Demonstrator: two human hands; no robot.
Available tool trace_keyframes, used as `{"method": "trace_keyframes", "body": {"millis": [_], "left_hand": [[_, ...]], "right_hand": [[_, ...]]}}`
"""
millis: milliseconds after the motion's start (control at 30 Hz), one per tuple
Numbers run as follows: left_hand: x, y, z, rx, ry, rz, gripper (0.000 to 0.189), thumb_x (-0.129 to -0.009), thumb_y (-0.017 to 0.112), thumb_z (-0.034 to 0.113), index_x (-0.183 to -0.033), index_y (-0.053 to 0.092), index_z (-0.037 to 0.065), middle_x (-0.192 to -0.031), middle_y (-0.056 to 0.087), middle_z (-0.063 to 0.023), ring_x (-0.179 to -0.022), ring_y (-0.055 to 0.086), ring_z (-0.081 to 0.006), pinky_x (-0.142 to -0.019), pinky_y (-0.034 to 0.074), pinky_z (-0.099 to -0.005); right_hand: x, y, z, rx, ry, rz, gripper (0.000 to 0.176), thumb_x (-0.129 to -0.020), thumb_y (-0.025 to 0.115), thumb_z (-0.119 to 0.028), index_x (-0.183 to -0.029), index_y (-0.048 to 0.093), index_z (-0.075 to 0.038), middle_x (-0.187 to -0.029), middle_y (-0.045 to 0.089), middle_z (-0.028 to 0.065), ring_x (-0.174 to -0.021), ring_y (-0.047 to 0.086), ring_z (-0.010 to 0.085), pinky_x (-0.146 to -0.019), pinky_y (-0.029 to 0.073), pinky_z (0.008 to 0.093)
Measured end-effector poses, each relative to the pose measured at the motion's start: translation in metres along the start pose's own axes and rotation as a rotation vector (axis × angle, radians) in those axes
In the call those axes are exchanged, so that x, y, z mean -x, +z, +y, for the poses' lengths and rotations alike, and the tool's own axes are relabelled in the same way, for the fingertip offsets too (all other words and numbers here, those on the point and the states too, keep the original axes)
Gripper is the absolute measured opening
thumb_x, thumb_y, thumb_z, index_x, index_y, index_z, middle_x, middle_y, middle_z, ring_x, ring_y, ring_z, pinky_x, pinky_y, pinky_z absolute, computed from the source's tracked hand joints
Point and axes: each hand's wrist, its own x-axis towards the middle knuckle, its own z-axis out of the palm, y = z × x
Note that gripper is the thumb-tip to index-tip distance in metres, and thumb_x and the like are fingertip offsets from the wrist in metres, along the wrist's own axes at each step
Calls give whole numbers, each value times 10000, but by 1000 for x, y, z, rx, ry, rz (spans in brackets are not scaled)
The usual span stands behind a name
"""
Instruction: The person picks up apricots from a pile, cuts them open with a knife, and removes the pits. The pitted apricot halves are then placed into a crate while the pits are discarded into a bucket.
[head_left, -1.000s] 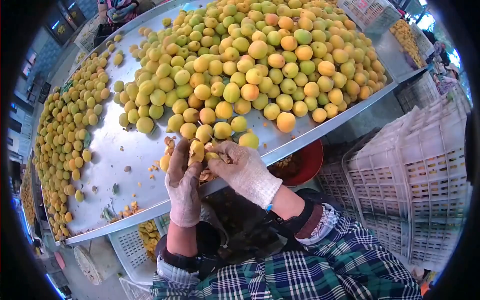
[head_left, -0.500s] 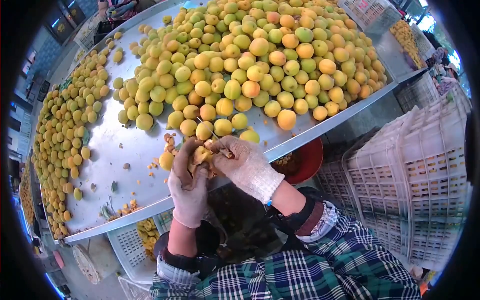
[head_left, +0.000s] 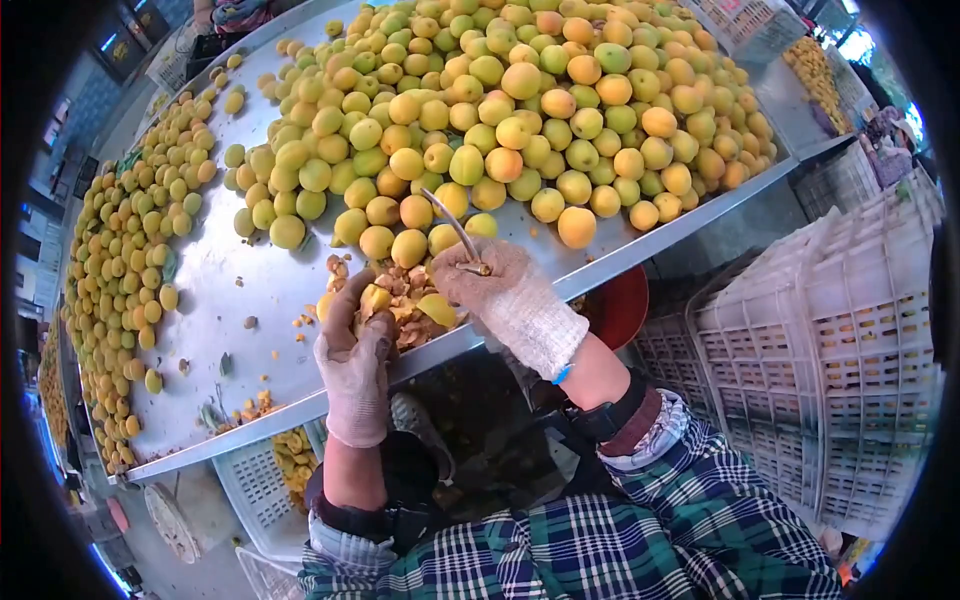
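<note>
While the left hand (head_left: 357,350) pinches a fruit piece (head_left: 375,299) low over the scraps (head_left: 408,300), seemingly to keep it steady, the right hand (head_left: 490,275) grips a thin tool (head_left: 450,222), tip clear.

- Big fruit pile (head_left: 520,110), twelve o'clock from me: yellow and green, blushing orange in patches.
- Side pile (head_left: 130,270), nine o'clock: the same yellows and greens.
- Tabletop (head_left: 220,300): silvery grey.
- Left hand (head_left: 352,365): off-white glove, brown-stained fingers — a yellow fruit piece (head_left: 376,298) in it.
- Right hand (head_left: 515,292): brown glove fingers, white cuff, blue spot; dull grey tool (head_left: 447,217).
- Bucket (head_left: 622,312), three o'clock: red.
- Shirt (head_left: 590,545), five o'clock: green, navy and white plaid — bold checks.
</note>
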Motion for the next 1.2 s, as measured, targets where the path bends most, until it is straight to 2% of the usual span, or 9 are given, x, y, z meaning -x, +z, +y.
{"method": "trace_keyframes", "body": {"millis": [433,767,833,867,900,967,1033,1133,1200], "left_hand": [[1,0,-11,82,77,120,420,-879,537,-1,-1293,507,-64,-1169,585,-102,-1012,573,-143,-898,477,-275],[17,-9,-22,67,83,132,342,-849,577,20,-1185,582,-43,-987,640,-95,-848,590,-125,-770,496,-266],[18,-9,-31,55,132,161,367,-847,584,67,-1203,587,-24,-871,640,-47,-750,566,-82,-684,486,-245],[22,-10,-22,56,113,171,373,-837,598,79,-1192,590,-33,-856,648,-73,-749,587,-101,-691,497,-263],[26,-14,-13,56,92,183,379,-827,611,90,-1181,593,-42,-842,656,-100,-749,607,-119,-698,509,-281],[25,-16,-19,107,78,210,399,-803,636,119,-1168,599,-35,-805,668,-128,-715,641,-190,-691,523,-316],[17,-23,-29,13,-90,111,365,-820,647,116,-1160,582,3,-984,654,-161,-878,651,-275,-800,509,-354],[15,-27,-47,-357,690,199,389,-814,664,195,-1159,583,36,-974,656,-173,-918,641,-361,-820,502,-407],[11,-19,-44,484,287,145,388,-805,667,240,-1119,605,22,-950,656,-203,-931,640,-383,-831,499,-411]], "right_hand": [[-20,27,-20,1214,-15,-256,260,-830,615,-308,-979,738,-134,-1025,716,115,-957,694,281,-791,553,411],[-15,-1,-3,646,-310,117,315,-798,644,-309,-824,659,4,-778,620,236,-728,591,405,-654,471,439],[-12,-9,-7,174,-171,304,254,-843,640,-265,-844,650,-11,-689,606,101,-602,577,239,-568,441,363],[-11,-5,-15,414,-775,405,242,-871,631,-256,-847,646,-15,-673,557,36,-557,531,134,-468,394,300],[-4,-5,-26,-300,-143,462,207,-893,591,-222,-900,653,-24,-702,541,30,-521,484,107,-400,351,255],[16,17,-53,-496,-165,459,200,-909,551,-192,-966,644,-25,-710,528,21,-478,434,98,-368,334,245],[44,66,-69,524,-889,338,176,-906,540,-144,-1008,640,-40,-706,534,20,-477,447,87,-391,350,228],[79,123,-100,278,-399,-121,340,-817,593,-46,-1155,633,-36,-790,573,-1,-659,500,64,-540,407,214],[84,144,-102,553,-721,-214,421,-801,620,-21,-1220,627,-65,-844,588,-10,-645,489,23,-570,401,169]]}}
